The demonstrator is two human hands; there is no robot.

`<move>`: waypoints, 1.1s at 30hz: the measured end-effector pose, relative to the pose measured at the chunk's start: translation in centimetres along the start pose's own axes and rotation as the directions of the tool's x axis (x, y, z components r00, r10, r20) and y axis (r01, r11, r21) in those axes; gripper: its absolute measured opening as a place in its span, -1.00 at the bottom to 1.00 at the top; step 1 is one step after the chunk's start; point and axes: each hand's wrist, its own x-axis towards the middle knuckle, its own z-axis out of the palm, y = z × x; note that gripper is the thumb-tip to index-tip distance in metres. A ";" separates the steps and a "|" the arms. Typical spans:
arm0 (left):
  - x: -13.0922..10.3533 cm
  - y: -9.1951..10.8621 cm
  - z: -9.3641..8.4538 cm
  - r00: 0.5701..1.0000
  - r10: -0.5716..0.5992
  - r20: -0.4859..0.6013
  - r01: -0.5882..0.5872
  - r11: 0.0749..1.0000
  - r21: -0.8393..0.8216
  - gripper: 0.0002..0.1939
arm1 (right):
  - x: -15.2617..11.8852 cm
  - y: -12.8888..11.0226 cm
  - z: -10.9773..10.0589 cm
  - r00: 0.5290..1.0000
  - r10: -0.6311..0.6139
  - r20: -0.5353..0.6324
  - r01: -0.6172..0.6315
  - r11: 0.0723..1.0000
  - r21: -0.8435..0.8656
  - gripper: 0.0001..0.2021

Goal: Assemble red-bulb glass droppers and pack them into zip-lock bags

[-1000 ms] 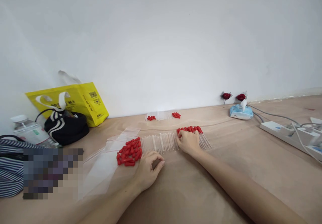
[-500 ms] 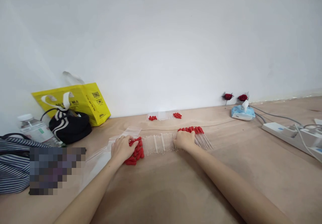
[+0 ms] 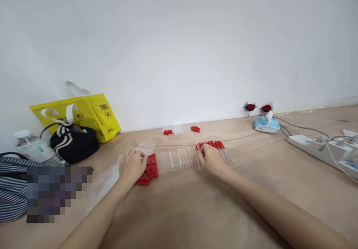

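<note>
Beside a pile of red caps [image 3: 151,170], my left hand [image 3: 132,167] has its fingers curled at the pile's left edge; what they hold, if anything, is hidden. A row of thin clear sticks [image 3: 175,160] lies on the table between my hands. My right hand [image 3: 211,159] pinches one clear stick [image 3: 198,153] at the row's right end, holding it nearly upright. Just beyond and to the right of that hand, several sticks with red caps [image 3: 220,145] lie side by side, partly covered by the hand.
Flat plastic bags [image 3: 107,181] lie left of my left hand. A yellow bag [image 3: 104,116], black pouch [image 3: 74,142] and bottle [image 3: 36,148] stand at the left. Small bags [image 3: 179,129] rest by the wall. Tissues [image 3: 265,125] and a power strip [image 3: 307,144] are right.
My right hand has shifted a little right and now shows a clear stick between its fingers. My left hand has drawn slightly left from the red caps. The view has shifted slightly.
</note>
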 end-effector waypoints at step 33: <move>-6.7 8.1 3.0 0.912 0.410 0.006 -0.139 0.323 -0.936 -0.83 | -6.3 1.5 1.2 0.841 -0.530 -0.107 0.536 0.795 0.283 -0.83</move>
